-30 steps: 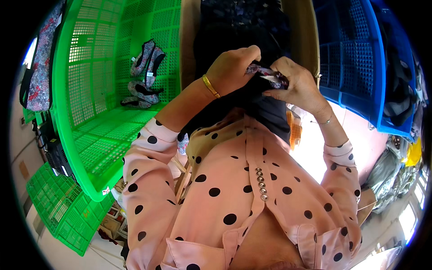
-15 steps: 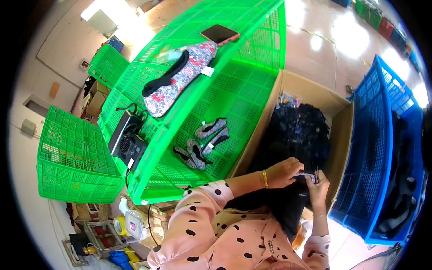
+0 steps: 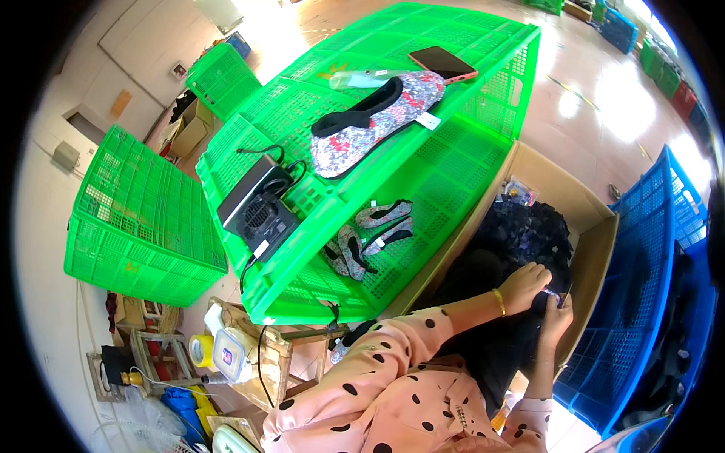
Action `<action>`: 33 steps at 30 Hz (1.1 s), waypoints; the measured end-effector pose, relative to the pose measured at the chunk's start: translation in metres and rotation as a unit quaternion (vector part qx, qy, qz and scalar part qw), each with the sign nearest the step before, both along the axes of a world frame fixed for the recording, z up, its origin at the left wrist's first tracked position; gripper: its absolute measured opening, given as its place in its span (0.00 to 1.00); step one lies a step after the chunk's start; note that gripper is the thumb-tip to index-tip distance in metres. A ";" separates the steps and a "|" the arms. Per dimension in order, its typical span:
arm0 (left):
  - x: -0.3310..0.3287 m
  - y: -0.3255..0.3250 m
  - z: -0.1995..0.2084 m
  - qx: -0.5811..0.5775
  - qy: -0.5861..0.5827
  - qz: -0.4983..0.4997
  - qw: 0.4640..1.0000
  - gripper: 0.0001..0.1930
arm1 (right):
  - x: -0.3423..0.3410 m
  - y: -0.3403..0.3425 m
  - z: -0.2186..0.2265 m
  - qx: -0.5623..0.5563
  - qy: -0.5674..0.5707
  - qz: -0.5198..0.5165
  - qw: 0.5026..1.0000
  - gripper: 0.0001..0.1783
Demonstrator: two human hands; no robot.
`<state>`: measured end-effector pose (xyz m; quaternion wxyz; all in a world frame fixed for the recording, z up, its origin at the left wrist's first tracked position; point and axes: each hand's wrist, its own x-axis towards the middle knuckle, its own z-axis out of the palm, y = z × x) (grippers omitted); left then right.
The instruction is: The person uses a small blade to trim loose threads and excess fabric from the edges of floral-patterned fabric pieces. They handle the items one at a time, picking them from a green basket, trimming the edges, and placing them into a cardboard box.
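A small dark piece [image 3: 557, 296], too small to make out, is sitting over the cardboard box [image 3: 596, 226] of dark fabric [image 3: 529, 234], pinched between both hands. The left hand [image 3: 526, 287] and right hand [image 3: 556, 321] are closing their fingers on it. A green crate [image 3: 453, 174] is lying just left.

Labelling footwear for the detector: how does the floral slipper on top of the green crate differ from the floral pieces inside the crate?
The floral fabric slipper with black lining is one full, rounded shoe lying on the green plastic crate's top wall beside a phone; the floral strappy pieces are several flat, thin parts scattered on the crate's lower wall. The slipper carries a white tag; no tag shows on the pieces. Both share a grey floral print with black trim.
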<state>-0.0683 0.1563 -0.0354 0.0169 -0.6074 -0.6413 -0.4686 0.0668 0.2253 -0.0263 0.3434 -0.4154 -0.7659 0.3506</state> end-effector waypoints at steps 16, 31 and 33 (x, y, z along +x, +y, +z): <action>-0.185 -0.040 -0.053 -0.080 -0.200 0.211 0.953 0.05 | 0.190 0.086 0.054 0.062 -0.034 -0.177 0.982 0.22; -0.384 -0.195 -0.316 -0.735 -0.018 0.292 0.612 0.69 | 0.053 0.081 0.007 -0.267 0.167 -0.217 0.924 0.26; -0.393 -0.200 -0.327 -0.693 0.016 0.302 0.654 0.67 | 0.038 0.088 0.000 -0.230 0.092 -0.211 0.946 0.28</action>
